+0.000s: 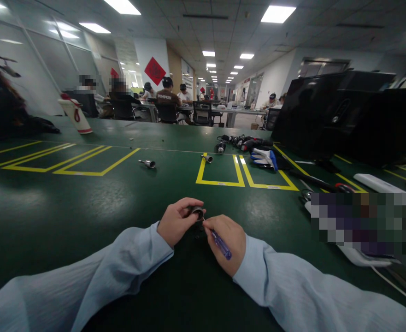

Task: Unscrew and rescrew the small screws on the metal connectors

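Note:
My left hand (179, 222) is closed round a round, hollow metal part (197, 211) that looks like a hole saw; its open end faces me. Pinched in my right hand (227, 237) is a screwdriver (221, 244) with a clear purple handle. Its thin shaft points up at the metal part's rim; whether the tip touches cannot be made out. A few tiny dark pieces (199, 234) lie on the table just below my fingers. Farther off, two similar metal parts, one at left (148, 163) and one at the yellow tape (207, 158), rest on their sides.
Yellow tape boxes mark the green table (120, 193). Blue-white gloves (264, 158) and corded tools (239, 142) lie beyond my hands. A paper cup (76, 115) stands at the far left. Black cases (327, 115) and a blurred screen (360, 226) are at right. People sit farther back.

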The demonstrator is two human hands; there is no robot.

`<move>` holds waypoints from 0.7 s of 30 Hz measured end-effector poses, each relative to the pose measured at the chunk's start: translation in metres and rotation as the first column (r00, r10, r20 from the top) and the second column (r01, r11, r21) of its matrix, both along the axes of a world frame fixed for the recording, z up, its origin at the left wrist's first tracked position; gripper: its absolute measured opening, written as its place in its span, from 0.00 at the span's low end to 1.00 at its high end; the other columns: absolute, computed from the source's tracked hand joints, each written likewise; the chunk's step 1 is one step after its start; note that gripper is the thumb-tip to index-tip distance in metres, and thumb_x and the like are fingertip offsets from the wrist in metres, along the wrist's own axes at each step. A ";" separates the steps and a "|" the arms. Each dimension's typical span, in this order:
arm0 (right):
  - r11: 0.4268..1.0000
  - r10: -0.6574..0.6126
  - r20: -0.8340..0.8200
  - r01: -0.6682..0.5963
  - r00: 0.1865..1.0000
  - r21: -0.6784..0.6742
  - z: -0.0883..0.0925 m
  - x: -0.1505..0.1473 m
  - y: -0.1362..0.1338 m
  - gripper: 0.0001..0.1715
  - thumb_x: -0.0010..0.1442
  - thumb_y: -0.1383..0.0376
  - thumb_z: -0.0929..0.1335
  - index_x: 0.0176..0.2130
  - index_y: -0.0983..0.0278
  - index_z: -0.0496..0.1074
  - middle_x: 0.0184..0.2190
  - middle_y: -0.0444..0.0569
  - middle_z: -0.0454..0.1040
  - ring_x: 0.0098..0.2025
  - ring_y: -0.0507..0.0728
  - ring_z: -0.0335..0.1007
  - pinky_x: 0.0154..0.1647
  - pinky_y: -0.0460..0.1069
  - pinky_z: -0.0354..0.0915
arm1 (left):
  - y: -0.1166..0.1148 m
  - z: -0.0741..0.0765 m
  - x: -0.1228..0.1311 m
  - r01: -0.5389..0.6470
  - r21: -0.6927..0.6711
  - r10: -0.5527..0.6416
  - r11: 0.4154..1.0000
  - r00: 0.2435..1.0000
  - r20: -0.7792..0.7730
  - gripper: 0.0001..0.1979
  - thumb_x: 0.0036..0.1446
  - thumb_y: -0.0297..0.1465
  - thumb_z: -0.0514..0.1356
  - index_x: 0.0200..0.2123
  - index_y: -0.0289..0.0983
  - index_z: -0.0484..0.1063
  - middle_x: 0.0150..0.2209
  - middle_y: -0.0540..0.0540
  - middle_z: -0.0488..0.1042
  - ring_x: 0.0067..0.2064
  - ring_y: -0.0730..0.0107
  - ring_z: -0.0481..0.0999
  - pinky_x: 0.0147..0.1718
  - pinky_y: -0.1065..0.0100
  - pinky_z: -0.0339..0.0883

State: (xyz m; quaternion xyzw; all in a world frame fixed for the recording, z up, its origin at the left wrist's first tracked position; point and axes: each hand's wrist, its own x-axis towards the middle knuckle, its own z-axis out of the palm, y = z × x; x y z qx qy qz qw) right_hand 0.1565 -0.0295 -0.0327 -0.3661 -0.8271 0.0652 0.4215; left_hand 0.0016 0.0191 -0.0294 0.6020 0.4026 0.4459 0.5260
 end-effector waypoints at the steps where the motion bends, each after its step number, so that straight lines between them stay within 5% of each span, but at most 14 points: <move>1: 1.000 0.004 -0.002 -0.004 1.000 0.003 0.000 0.000 0.001 0.09 0.56 0.72 0.58 0.34 0.66 0.65 0.30 0.52 0.71 0.33 0.55 0.66 0.35 0.50 0.63 | 0.000 0.000 0.000 -0.001 0.001 0.001 1.000 1.000 -0.006 0.13 0.42 0.24 0.59 0.35 0.32 0.68 0.34 0.45 0.74 0.40 0.61 0.75 0.42 0.60 0.68; 21: 0.998 0.061 -0.034 -0.061 0.998 0.010 -0.001 0.002 0.000 0.08 0.55 0.72 0.59 0.35 0.66 0.65 0.31 0.52 0.71 0.34 0.55 0.66 0.36 0.50 0.64 | -0.001 0.003 0.001 -0.048 -0.051 0.049 0.998 0.999 0.002 0.12 0.41 0.24 0.58 0.34 0.31 0.69 0.32 0.44 0.75 0.39 0.60 0.75 0.39 0.62 0.70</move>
